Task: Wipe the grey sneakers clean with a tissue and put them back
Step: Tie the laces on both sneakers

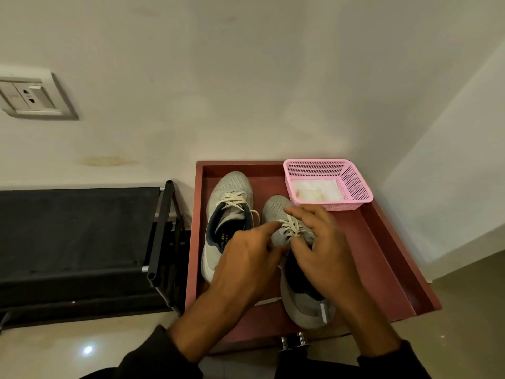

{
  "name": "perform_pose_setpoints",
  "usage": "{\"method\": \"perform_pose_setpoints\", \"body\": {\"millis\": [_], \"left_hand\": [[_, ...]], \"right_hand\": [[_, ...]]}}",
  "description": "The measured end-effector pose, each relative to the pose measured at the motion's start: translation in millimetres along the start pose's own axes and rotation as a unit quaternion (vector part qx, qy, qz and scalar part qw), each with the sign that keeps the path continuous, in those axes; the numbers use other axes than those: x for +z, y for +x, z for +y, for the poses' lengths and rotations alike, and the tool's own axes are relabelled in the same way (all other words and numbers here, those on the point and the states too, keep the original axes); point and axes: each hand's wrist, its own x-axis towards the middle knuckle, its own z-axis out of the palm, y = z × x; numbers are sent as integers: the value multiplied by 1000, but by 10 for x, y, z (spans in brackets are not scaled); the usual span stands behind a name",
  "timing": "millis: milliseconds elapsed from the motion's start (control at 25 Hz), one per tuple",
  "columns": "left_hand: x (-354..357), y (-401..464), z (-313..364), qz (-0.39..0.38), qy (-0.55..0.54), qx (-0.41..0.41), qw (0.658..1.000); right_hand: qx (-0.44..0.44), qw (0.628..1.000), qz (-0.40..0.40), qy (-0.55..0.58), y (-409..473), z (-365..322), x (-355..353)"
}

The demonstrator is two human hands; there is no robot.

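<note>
Two bare hands meet over a grey sneaker in an open reddish-brown drawer, where the pair sits side by side with toes toward the wall. The left hand reaches across from the inner side, forefinger stretched toward the white laces and thumb near the tongue, while the right hand comes down over the lacing, its fingers spread and partly curled around the upper of the right-hand sneaker; whether either hand has truly clamped the shoe or merely rests on it cannot be told, since the palms cover the contact. Neither hand holds a tissue. The left-hand sneaker lies untouched just beside its mate, laces loose, dark collar showing. At the drawer's far right corner a pink mesh basket keeps a folded white tissue near the shoes, presumably so the wiping material stays within easy reach. Two hands on one shoe suggests it is being steadied at the laces for lifting out or for setting back; which of the two cannot be judged. A black fabric rack stands to the left of the drawer, a wall socket above it, and two small metal knobs show at the drawer's near edge
</note>
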Motion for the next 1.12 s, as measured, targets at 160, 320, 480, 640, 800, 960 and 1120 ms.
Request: {"method": "perform_pose_setpoints", "body": {"millis": [160,320,480,640,800,960,1120], "left_hand": [[-269,94,-152,127,39,8,991],[-357,93,-468,55,108,-81,989],[-382,69,-494,-26,143,-106,984],[-449,41,-518,-44,160,-136,977],[-489,-63,-475,-66,149,-146,976],[-524,-135,-428,-90,139,-147,975],[-524,-89,-513,-76,157,-156,972]], "right_hand": [[9,997,58,58,-27,-377,347],[69,997,-15,-6,-13,-371,742],[95,995,-23,-19,81,-348,823],[102,993,-48,-42,45,-331,724],[87,994,-48,-54,13,-331,597],[68,987,-78,-119,-61,-353,563],[-10,973,-70,-222,-48,-364,625]]}}
